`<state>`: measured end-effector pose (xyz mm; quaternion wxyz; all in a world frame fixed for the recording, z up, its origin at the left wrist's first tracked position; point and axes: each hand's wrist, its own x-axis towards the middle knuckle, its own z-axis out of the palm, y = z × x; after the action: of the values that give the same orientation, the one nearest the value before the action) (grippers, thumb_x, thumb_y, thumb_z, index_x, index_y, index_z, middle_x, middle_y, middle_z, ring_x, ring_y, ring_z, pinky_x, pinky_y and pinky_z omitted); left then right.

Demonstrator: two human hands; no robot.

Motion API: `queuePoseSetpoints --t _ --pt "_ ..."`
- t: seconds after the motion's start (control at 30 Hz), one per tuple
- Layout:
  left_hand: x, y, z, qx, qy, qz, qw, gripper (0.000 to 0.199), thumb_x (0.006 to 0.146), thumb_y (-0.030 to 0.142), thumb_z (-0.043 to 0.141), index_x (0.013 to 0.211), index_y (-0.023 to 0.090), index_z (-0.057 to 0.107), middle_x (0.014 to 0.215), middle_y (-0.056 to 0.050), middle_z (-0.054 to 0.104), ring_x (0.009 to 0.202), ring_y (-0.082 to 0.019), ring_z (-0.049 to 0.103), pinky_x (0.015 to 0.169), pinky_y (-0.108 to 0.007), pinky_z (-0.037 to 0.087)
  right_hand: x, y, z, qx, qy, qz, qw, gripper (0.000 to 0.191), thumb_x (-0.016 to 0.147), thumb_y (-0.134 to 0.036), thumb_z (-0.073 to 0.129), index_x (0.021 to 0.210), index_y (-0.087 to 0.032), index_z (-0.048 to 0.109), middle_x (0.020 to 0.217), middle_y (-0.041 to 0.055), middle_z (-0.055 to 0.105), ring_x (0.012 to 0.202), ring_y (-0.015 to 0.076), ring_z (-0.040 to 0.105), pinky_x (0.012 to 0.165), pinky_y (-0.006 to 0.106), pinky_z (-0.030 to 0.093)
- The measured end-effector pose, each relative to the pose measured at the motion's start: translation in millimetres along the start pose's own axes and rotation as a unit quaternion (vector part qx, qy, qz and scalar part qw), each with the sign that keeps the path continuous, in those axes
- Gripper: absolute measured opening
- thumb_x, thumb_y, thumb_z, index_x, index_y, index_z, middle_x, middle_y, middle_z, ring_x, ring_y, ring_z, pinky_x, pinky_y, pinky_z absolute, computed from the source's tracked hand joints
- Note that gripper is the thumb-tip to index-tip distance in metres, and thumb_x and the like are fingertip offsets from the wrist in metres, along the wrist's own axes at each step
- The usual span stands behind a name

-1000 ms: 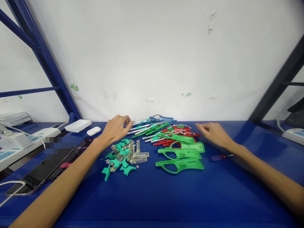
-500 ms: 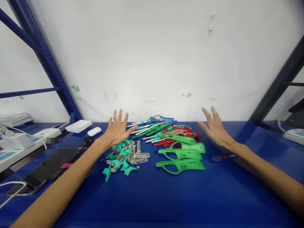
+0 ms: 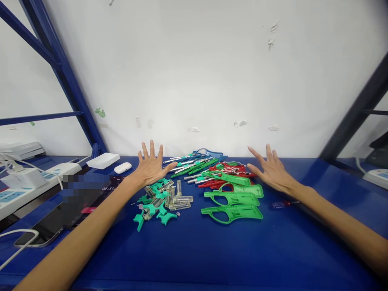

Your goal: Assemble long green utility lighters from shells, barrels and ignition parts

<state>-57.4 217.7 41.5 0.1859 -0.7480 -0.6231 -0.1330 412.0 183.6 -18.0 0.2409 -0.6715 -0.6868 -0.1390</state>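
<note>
My left hand [image 3: 150, 165] is spread open with nothing in it, just behind a pile of teal plastic pieces [image 3: 168, 218] and clear small tanks [image 3: 183, 199]. Fingers apart, my right hand [image 3: 270, 171] is open and bare at the right end of the heap. Between the hands lie green lighter shell halves [image 3: 233, 213], several of them in a column. Behind these are red shells [image 3: 209, 184] with white wires, metal tubes [image 3: 185, 165] and a blue shell [image 3: 209, 153]. A screwdriver [image 3: 280, 205] lies beside my right forearm.
At left are a phone [image 3: 39, 230], a second dark-screened device [image 3: 106, 194], a white earbud case [image 3: 123, 167], a white box [image 3: 103, 160] and a power strip [image 3: 15, 196] with cables. Blue frame posts [image 3: 65, 76] and a white wall [image 3: 194, 72] bound the blue table [image 3: 194, 258].
My right hand has shifted slightly left, toward the red and green shells. My left hand stays spread in nearly the same place. The view has moved a little; the parts lie as before.
</note>
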Motion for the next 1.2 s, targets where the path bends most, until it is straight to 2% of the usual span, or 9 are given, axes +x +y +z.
queuePoseSetpoints --t 0.3,0.63,0.83,1.2 --pt "1.4 -1.2 5.3 -0.029 0.036 0.029 0.999 0.057 0.105 0.045 0.074 0.154 0.022 0.058 0.166 -0.015 0.05 0.148 -0.04 0.053 0.12 -0.068 0.045 -0.4 1.6 -2.9 0.011 0.01 0.007 1.0 0.056 0.105 -0.044 0.073 0.155 -0.025 0.058 0.165 0.0139 0.054 0.143 0.0363 0.059 0.116 0.064 0.052" --pt "-2.7 7.1 -3.7 -0.04 0.117 0.116 0.986 0.046 0.106 0.041 0.073 0.147 0.021 0.063 0.156 -0.014 0.059 0.137 -0.035 0.063 0.112 -0.061 0.055 3.6 0.4 -13.9 0.072 0.042 -0.001 0.997 0.041 0.107 -0.041 0.07 0.145 -0.026 0.065 0.156 0.0123 0.062 0.131 0.0298 0.067 0.109 0.055 0.058" --pt "1.0 5.5 -3.3 -0.065 0.13 0.162 0.976 0.036 0.107 0.038 0.072 0.138 0.021 0.068 0.146 -0.012 0.066 0.128 -0.031 0.067 0.108 -0.056 0.059 3.0 -2.7 -17.0 0.093 0.055 -0.007 0.994 0.041 0.107 -0.041 0.07 0.145 -0.026 0.065 0.156 0.0124 0.062 0.132 0.0301 0.066 0.11 0.056 0.058" --pt "-1.5 12.0 -8.8 -0.096 0.129 0.214 0.963 0.033 0.107 0.039 0.072 0.135 0.02 0.069 0.141 -0.012 0.068 0.123 -0.029 0.07 0.105 -0.053 0.06 3.5 0.8 -12.8 0.135 0.05 0.0 0.99 0.039 0.107 -0.041 0.07 0.143 -0.025 0.067 0.153 0.0122 0.064 0.13 0.0295 0.067 0.109 0.055 0.058"
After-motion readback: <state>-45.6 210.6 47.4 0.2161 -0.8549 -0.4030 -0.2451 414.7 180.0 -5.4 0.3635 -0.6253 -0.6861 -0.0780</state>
